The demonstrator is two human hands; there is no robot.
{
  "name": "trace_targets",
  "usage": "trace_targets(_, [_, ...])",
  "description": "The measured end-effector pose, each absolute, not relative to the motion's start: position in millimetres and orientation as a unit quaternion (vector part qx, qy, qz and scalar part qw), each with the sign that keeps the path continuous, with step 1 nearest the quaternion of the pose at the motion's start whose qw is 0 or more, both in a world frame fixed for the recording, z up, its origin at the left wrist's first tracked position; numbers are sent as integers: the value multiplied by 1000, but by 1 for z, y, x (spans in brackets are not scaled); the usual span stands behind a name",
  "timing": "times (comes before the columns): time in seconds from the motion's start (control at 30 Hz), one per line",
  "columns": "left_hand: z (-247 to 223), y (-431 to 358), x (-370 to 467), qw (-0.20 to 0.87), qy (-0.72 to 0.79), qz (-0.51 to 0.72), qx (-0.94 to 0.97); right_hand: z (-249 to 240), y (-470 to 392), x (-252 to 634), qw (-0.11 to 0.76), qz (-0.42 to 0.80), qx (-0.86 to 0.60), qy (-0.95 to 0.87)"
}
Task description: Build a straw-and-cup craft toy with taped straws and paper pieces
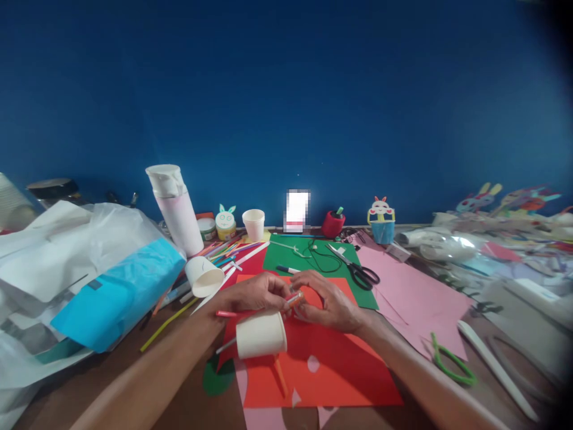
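My left hand (262, 292) and my right hand (329, 303) meet over the orange-red paper sheet (340, 382), fingers bent inward. Both pinch a small red-and-silver tube-like piece (294, 298); its exact kind is too blurred to tell. Just below my left hand, a white paper cup (260, 335) lies on its side on the sheet. A pink-red straw-like stick (227, 314) shows beside the cup, and an orange one (281, 377) sticks out beneath it. Small pink paper scraps (313, 364) lie on the sheet. Some of my fingertips are hidden.
Black-handled scissors (363, 276) and a marker (287, 269) lie on green paper (275, 257). Pink paper (416, 292) and a green pipe cleaner (454, 365) are at right. A tipped cup (203, 278), a tall white bottle (175, 209) and plastic bags (120, 233) crowd the left.
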State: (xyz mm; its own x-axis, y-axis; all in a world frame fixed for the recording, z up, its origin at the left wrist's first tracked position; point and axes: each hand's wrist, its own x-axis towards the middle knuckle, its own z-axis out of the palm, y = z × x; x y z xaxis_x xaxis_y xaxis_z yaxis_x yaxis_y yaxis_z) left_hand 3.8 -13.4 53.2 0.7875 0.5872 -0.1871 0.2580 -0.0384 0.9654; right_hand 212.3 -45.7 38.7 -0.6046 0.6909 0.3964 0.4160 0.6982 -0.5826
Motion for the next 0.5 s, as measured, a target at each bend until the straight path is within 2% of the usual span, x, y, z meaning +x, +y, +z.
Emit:
trace_targets(0.13, [54, -11, 3, 640, 285, 139, 700, 36, -48, 210, 353, 221, -371, -830])
trace_targets(0.27, [55, -10, 4, 654, 271, 145, 691, 30, -48, 208, 350, 266, -432, -788])
trace_targets(0.5, [55, -11, 5, 697, 245, 143, 659, 33, -46, 205, 349, 368, -417, -754])
